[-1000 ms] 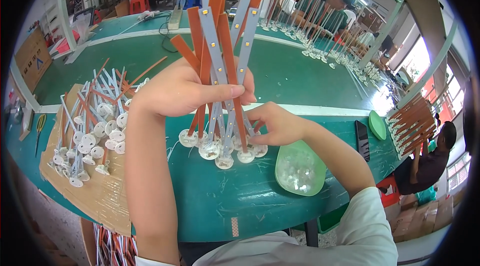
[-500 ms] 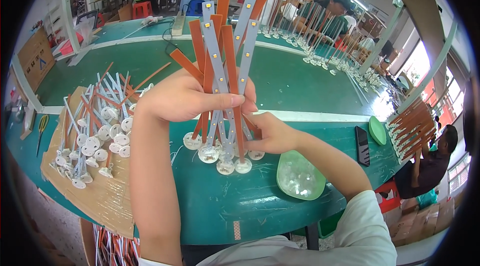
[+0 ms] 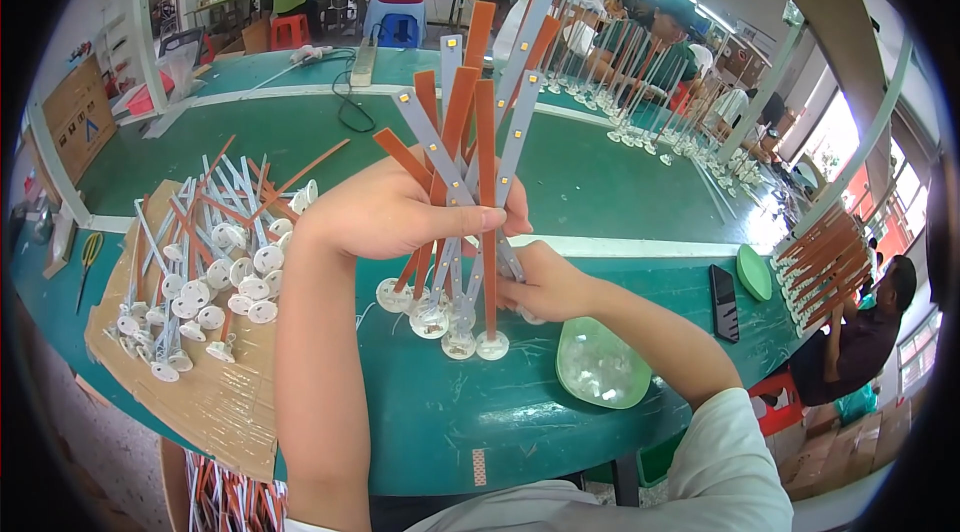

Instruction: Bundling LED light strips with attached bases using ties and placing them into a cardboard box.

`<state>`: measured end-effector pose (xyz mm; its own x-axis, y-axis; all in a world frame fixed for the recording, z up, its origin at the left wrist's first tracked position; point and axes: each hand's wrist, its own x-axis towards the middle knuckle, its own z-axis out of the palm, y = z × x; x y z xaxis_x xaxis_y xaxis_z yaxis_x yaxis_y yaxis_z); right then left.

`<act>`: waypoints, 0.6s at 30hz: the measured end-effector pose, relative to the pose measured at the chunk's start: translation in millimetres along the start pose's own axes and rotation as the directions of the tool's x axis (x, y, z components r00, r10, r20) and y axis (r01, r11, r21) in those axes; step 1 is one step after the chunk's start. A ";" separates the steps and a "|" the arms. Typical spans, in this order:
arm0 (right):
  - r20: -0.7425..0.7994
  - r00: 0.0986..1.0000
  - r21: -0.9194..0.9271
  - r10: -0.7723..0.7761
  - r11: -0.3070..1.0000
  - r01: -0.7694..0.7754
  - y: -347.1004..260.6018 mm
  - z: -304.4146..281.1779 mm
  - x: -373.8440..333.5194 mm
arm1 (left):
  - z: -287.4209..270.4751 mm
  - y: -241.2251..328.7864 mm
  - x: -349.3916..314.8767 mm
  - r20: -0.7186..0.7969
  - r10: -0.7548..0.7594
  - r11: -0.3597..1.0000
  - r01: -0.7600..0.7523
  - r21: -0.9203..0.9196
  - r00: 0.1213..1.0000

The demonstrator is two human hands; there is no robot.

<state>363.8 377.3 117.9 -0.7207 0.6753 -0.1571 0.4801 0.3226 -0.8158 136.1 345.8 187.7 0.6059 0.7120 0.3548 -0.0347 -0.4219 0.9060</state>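
Note:
My left hand (image 3: 400, 210) is closed round a fanned bundle of LED strips (image 3: 487, 152), its thumb across the front. The strips are flat, some showing grey faces with small yellow LEDs, others orange-brown. They stand roughly upright above the table, crossing at my grip, with round white bases (image 3: 459, 344) at their lower ends. My right hand (image 3: 548, 282) is at the bundle's lower right, its fingers pinched on one strip just above its base. Its fingertips are partly hidden behind the strips.
More strips with white bases (image 3: 230, 272) lie heaped on cardboard (image 3: 215, 407) at left, beside scissors (image 3: 90, 250). A green dish (image 3: 600, 372) of small clear pieces, a black phone-like object (image 3: 724, 302) and another green dish (image 3: 754, 272) are right. A co-worker (image 3: 870, 322) sits beyond.
The bundle and both my hands sit slightly lower and further right in view. The strips' upper ends have shifted, one grey strip now leaning more to the left.

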 end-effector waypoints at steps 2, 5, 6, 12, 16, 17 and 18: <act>0.053 0.995 -0.043 -0.080 0.996 0.082 9.4 -3.6 0.3 | -1.8 -0.6 -0.7 0.007 -0.017 1.000 0.017 0.021 1.000; 0.102 0.988 -0.067 -0.116 0.990 0.123 10.7 -3.7 -2.9 | -0.7 3.7 -0.6 -0.027 -0.044 0.998 0.045 0.032 0.999; 0.088 0.993 -0.053 -0.073 0.996 0.078 8.2 -2.0 -4.3 | -0.5 2.6 -0.4 -0.028 -0.044 0.998 0.045 0.033 0.999; -0.311 0.948 0.188 0.074 0.982 -0.015 -13.6 40.5 -3.6 | 6.6 -4.2 7.1 -0.058 -0.048 0.999 0.049 0.016 0.997; -0.417 0.902 0.214 0.117 0.976 -0.027 -20.1 46.5 -0.6 | 15.9 -0.9 14.7 -0.112 -0.004 0.995 0.015 0.097 0.994; -0.424 0.891 0.251 0.163 0.966 -0.057 -24.5 45.9 0.2 | 17.3 0.7 15.5 -0.145 -0.014 0.994 0.030 0.103 0.989; -0.432 0.877 0.289 0.210 0.954 -0.087 -27.2 45.1 0.8 | 18.0 1.9 16.1 -0.175 -0.023 0.993 0.043 0.109 0.984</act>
<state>327.6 339.2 114.9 -0.3151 0.9466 -0.0690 0.3758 0.0577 -0.9249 160.0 346.3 191.0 0.4577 0.8089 0.3689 0.0777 -0.4497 0.8898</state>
